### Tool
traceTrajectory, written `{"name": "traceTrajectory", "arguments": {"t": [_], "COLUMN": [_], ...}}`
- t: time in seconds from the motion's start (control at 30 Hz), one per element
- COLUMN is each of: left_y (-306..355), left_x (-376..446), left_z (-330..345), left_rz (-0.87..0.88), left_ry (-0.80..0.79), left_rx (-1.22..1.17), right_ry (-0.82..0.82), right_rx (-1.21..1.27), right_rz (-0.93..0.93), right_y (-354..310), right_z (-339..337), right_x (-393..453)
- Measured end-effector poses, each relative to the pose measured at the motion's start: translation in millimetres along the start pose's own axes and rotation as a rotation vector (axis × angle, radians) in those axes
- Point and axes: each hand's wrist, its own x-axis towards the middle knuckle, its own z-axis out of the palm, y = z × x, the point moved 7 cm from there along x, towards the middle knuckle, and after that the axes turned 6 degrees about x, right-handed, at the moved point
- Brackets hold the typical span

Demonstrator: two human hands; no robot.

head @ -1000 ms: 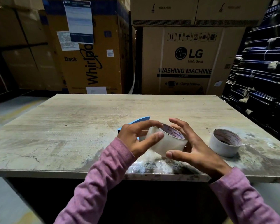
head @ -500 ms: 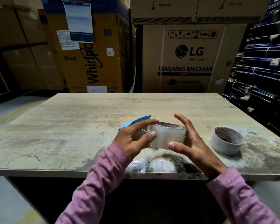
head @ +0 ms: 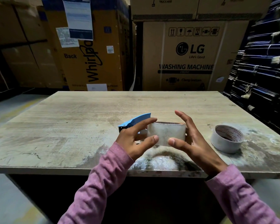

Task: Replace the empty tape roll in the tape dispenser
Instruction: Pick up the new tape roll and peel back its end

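Note:
A thick roll of clear tape [head: 166, 133] is held level just above the table, its printed core facing up. My left hand [head: 136, 139] grips its left side with thumb and fingers. My right hand [head: 189, 139] holds its right side, thumb pressed on the front face. Behind my left hand lies the blue tape dispenser [head: 134, 121], mostly hidden by my fingers and the roll. A second roll [head: 226, 139], thin and white with a printed cardboard core, lies flat on the table to the right.
The worn wooden table [head: 71, 126] has a crumpled patch of clear film [head: 153, 162] at its near edge. Large cardboard appliance boxes [head: 189, 59] stand behind the table. A dark stack of bundled material [head: 263, 70] rises at the right.
The tape roll has been tipped from slanted to level and lowered a little toward the dispenser. My right thumb has shifted onto the roll's front face.

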Motion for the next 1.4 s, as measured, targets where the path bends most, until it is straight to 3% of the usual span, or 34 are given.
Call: {"name": "traceTrajectory", "arguments": {"t": [0.33,0.47,0.73,0.93,1.13,1.27,1.4], "left_y": [-2,-3,2,-2,-2,-13,-13], "left_x": [3,-1,-1,-3,2,8,7], "left_z": [-5,1,0,7,4,8,6], "left_rz": [0.044,0.031,0.102,0.019,0.068,-0.032,-0.043], "left_ry": [0.085,-0.005,0.07,-0.016,0.097,0.122,0.328], "left_rx": [0.065,0.015,0.25,0.117,0.253,0.135,0.14], "right_ry": [0.011,0.011,0.03,0.041,0.066,0.113,0.214], "right_rx": [0.027,0.03,0.054,0.072,0.106,0.119,0.134], "right_rz": [-0.018,-0.02,-0.021,-0.017,-0.017,-0.025,-0.056], "right_y": [-2,-3,-1,3,11,13,16], "right_z": [0,1,-2,-1,-2,-2,-2], "right_x": [-2,-3,-4,-3,-3,0,1]}}
